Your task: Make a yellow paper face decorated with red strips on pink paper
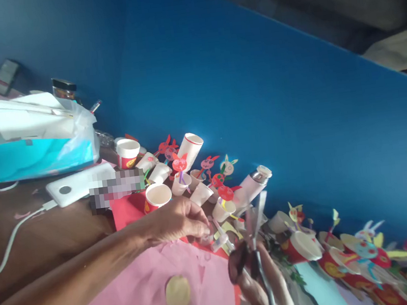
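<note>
My right hand (262, 284) grips dark-handled scissors (252, 230), their blades pointing up and spread apart. Thumb and fingers of my left hand (182, 220) are pinched together at the edge of the paper; whatever they hold, if anything, is too small to make out. Under both hands lie sheets of pink paper (125, 300) with a pale yellow paper disc (178, 294) on top. Red paper (125, 212) shows beneath them. Just beyond the left fingertips sits a small clear plastic piece (220, 242), blurred. A white paper cup (159, 195) stands behind the left wrist.
Paper cups with red rabbit-faced cutouts (180, 163) crowd the back along a blue wall (255, 91). A pale thermos (249, 187) leans among them. More decorated cups (304, 246) fill the right. Leftward are a white power bank (81, 184) with a cable and a stuffed plastic bag (84, 122).
</note>
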A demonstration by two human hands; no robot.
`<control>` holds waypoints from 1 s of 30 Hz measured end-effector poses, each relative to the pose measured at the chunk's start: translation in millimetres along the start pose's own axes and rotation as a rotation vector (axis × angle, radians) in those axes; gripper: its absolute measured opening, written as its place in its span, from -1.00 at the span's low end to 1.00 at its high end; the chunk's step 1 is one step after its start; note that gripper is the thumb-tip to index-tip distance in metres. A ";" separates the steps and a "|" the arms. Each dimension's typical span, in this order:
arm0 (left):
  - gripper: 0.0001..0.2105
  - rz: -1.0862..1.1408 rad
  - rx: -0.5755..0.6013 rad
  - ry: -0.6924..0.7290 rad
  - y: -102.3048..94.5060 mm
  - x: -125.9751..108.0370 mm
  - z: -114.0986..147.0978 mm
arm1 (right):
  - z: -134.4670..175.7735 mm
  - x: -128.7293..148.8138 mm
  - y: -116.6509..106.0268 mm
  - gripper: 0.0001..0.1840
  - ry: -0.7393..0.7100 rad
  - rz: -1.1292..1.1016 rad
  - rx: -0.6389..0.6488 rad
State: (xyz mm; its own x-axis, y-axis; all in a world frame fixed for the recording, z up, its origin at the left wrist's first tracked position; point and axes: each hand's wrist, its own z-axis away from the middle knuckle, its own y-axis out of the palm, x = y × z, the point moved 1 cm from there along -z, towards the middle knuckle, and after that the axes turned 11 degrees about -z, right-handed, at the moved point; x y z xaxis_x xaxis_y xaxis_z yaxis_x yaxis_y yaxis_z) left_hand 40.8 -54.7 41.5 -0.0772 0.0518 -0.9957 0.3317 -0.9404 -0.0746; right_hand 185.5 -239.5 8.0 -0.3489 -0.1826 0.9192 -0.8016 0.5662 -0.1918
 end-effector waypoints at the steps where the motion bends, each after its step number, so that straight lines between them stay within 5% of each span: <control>1: -0.88 -0.006 0.008 0.008 1.3 -1.0 1.1 | -5.8 10.0 8.4 -0.66 0.005 -0.014 0.007; 7: -0.92 -0.199 0.010 0.004 3.6 -6.5 6.5 | -41.6 47.4 45.8 -0.71 0.070 -0.105 0.024; 17: -0.89 -0.298 0.077 0.086 3.9 -4.3 4.9 | -41.4 36.5 46.3 -0.70 0.038 -0.068 0.104; 30: -0.89 -0.010 0.007 0.031 6.2 -2.9 -2.4 | -39.5 32.7 54.0 -0.69 0.052 -0.117 -0.187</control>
State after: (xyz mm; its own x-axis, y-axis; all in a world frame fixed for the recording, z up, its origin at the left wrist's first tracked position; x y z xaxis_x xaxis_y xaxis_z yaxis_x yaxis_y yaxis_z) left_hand 45.4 -59.8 43.7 -0.0512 0.0717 -0.9961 0.3248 -0.9420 -0.0845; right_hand 149.9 -183.2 41.3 -0.2295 -0.2162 0.9490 -0.7295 0.6837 -0.0206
